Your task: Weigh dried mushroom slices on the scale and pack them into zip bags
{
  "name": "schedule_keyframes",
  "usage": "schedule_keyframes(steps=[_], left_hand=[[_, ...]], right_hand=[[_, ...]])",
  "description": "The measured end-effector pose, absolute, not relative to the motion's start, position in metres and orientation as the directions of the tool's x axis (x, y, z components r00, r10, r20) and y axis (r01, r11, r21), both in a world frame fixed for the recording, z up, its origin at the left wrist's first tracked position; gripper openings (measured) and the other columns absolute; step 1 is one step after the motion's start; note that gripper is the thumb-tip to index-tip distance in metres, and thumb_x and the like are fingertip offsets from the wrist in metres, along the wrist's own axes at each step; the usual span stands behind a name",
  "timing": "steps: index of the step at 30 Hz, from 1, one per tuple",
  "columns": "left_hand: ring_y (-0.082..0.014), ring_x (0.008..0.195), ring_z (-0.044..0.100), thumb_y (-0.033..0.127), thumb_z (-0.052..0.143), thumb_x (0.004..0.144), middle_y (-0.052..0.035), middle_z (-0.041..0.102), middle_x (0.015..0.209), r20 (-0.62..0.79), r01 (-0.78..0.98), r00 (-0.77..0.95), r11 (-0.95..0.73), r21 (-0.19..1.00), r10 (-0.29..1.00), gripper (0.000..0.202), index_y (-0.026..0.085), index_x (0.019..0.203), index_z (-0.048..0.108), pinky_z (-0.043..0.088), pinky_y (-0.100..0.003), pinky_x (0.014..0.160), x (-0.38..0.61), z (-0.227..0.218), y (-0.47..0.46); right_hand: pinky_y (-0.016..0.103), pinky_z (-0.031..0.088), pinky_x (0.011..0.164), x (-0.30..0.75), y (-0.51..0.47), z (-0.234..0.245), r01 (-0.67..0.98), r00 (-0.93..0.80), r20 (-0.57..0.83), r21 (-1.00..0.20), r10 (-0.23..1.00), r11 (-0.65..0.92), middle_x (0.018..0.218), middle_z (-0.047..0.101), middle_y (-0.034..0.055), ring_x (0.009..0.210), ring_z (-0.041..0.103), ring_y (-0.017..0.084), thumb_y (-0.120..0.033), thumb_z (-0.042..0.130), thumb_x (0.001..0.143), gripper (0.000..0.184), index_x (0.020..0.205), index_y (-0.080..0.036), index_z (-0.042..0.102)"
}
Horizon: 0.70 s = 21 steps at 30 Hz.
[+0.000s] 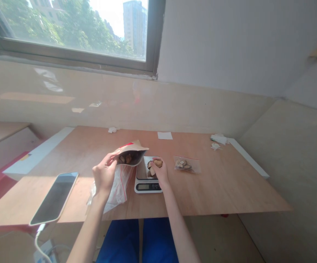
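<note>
While the left grip (104, 174) closes on the open kraft pouch (131, 155), the right grip (159, 171) pinches a tan-brown chunk (157, 163) just above the digital scale (147, 186), with a small clear bag (187, 164) farther along the worktop (224, 193).

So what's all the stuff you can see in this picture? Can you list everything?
kraft pouch: one, tan with red edge, held above table
brown pieces: several, brown and cream, on scale and in pouch
kitchen scale: one, white and black, on table
clear plastic bag: one, red-lined, beneath pouch
small clear bag: one, pale pieces inside, right of scale
phone: one, dark screen, table's left
paper slip: one, white, far table edge
white scraps: a few, white, far right
crumpled tissue: one, white, far edge
table: one, light wood, centre
window: one, grey frame, behind table
charging cable: one, white, bottom left
blue trousers: one pair, blue, below table
left hand: one, holding pouch
right hand: one, on brown pieces
</note>
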<state>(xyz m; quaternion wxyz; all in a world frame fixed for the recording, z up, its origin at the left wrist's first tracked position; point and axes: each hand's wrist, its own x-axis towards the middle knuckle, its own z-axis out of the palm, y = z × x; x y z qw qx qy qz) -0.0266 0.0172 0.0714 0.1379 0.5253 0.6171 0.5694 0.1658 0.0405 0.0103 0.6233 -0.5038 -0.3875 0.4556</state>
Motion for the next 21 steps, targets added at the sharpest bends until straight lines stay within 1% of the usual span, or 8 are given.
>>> schedule_keyframes(steps=[3, 6, 9, 13, 15, 17, 21], left_hand=[[-0.0164, 0.086, 0.068, 0.03, 0.057, 0.075, 0.0018, 0.073, 0.086, 0.43, 0.5, -0.405, -0.198, 0.843, 0.807, 0.02, 0.024, 0.09, 0.069, 0.054, -0.024, 0.075, -0.027, 0.07, 0.015], [-0.0162, 0.086, 0.068, 0.03, 0.057, 0.075, 0.0021, 0.073, 0.086, 0.436, 0.509, -0.399, -0.201, 0.837, 0.806, 0.02, 0.024, 0.089, 0.069, 0.054, -0.023, 0.074, -0.027, 0.069, 0.013], [-0.016, 0.086, 0.068, 0.03, 0.058, 0.075, 0.0024, 0.073, 0.086, 0.436, 0.519, -0.396, -0.194, 0.832, 0.808, 0.02, 0.024, 0.09, 0.07, 0.054, -0.023, 0.074, -0.028, 0.069, 0.013], [-0.0154, 0.087, 0.068, 0.03, 0.058, 0.075, 0.003, 0.072, 0.091, 0.437, 0.522, -0.39, -0.196, 0.83, 0.811, 0.02, 0.025, 0.091, 0.069, 0.054, -0.022, 0.076, -0.027, 0.067, 0.012], [-0.0154, 0.087, 0.068, 0.031, 0.058, 0.076, 0.0033, 0.072, 0.092, 0.438, 0.529, -0.385, -0.194, 0.826, 0.812, 0.02, 0.026, 0.091, 0.069, 0.054, -0.023, 0.077, -0.027, 0.066, 0.012], [-0.0157, 0.086, 0.068, 0.032, 0.058, 0.076, 0.0033, 0.072, 0.091, 0.437, 0.537, -0.386, -0.187, 0.822, 0.813, 0.02, 0.026, 0.091, 0.07, 0.054, -0.023, 0.076, -0.027, 0.066, 0.011], [-0.0162, 0.086, 0.068, 0.033, 0.058, 0.076, 0.0028, 0.072, 0.091, 0.447, 0.551, -0.383, -0.188, 0.813, 0.808, 0.019, 0.026, 0.09, 0.07, 0.054, -0.024, 0.076, -0.029, 0.065, 0.011]], right_hand=[[0.025, 0.045, 0.068, 0.169, 0.055, 0.003, -0.021, 0.289, 0.079, -0.996, 0.954, 0.089, 0.075, 0.062, -0.0003, 0.069, 0.057, 0.012, -0.026, 0.066, 0.063, 0.02, 0.081, -0.018, 0.06], [0.027, 0.046, 0.071, 0.173, 0.064, -0.003, 0.089, 0.292, 0.131, -0.99, 0.947, 0.11, 0.078, 0.064, 0.002, 0.073, 0.059, 0.015, -0.033, 0.063, 0.067, 0.022, 0.082, -0.018, 0.061], [0.028, 0.047, 0.073, 0.178, 0.066, -0.012, 0.096, 0.3, 0.139, -0.989, 0.944, 0.115, 0.083, 0.066, 0.0053, 0.078, 0.062, 0.017, -0.044, 0.056, 0.073, 0.031, 0.088, -0.017, 0.059], [0.031, 0.049, 0.077, 0.183, 0.068, -0.023, 0.097, 0.314, 0.138, -0.989, 0.939, 0.113, 0.092, 0.066, 0.0107, 0.088, 0.063, 0.019, -0.057, 0.038, 0.081, 0.046, 0.098, -0.017, 0.051], [0.032, 0.048, 0.081, 0.185, 0.07, -0.025, 0.115, 0.301, 0.148, -0.986, 0.942, 0.118, 0.097, 0.066, 0.012, 0.092, 0.063, 0.019, -0.058, 0.031, 0.083, 0.049, 0.102, -0.017, 0.049], [0.033, 0.046, 0.085, 0.185, 0.072, -0.025, 0.142, 0.267, 0.164, -0.981, 0.95, 0.129, 0.1, 0.066, 0.0118, 0.095, 0.062, 0.019, -0.056, 0.03, 0.085, 0.047, 0.102, -0.018, 0.05], [0.035, 0.042, 0.091, 0.186, 0.073, -0.022, 0.203, 0.202, 0.197, -0.967, 0.959, 0.155, 0.104, 0.065, 0.0105, 0.101, 0.059, 0.02, -0.05, 0.037, 0.085, 0.038, 0.098, -0.019, 0.055]])
